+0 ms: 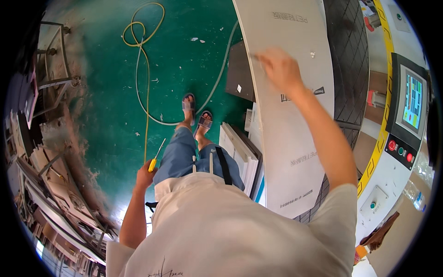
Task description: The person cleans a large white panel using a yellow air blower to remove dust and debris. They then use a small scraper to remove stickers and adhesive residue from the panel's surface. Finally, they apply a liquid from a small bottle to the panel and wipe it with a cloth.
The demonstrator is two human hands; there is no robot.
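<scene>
Yellow-handled screwdriver (152,165) inside curled left grip (145,175), flat beige board (290,127) under blurred right grip (280,70), hold unclear.

The shirt (230,221) is cream, short-sleeved, with dark script (165,272); the shorts (180,150) are blue, with pale drawstrings (211,163); the sandals (205,121) are open-toed.

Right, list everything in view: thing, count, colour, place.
Screwdriver: one, yellow-handled, left
Large board: one, pale, right
Dark board: one, brown, upper centre
Stacked panels: several, white, centre
Floor: one, green, left
Hose: count unclear, yellow and pale, on floor
Scrap boards: many, brown, left
Screen: one, multicoloured, right
Buttons: three, red and green, below screen
Bottle: one, clear, right
Sandals: two, dark, centre
Shorts: one, blue, centre
Shirt: one, cream, bottom
Left hand: one, bare, holding screwdriver
Right hand: one, bare, over large board
</scene>
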